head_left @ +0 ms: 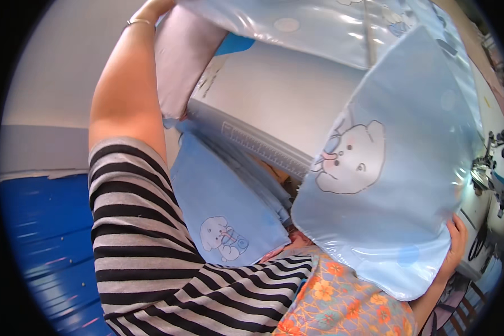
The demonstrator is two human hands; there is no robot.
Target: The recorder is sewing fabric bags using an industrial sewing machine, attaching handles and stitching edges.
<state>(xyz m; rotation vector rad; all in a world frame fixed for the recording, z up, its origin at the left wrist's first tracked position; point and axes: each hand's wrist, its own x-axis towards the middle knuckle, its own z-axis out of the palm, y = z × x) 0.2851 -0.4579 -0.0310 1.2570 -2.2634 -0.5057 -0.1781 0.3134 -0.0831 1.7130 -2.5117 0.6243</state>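
Note:
A large light-blue piece of shiny, film-like fabric, printed with a white puppy, is raised and tilted on the right. My right hand grips its lower right edge, fingers curled at the rim. Toward the top left, my left arm reaches far out. My left hand is at the upper edge of the picture, close to a pinkish-grey padded piece and another shiny light-blue sheet; its fingers are mostly cut off. A matt blue puppy-print piece hangs or lies near my lap.
A white tabletop has a ruler-marked front edge. Sewing-machine parts stand at the far right with a bright lamp spot. Blue slatted flooring lies at left. A floral orange-and-grey cloth covers my lap.

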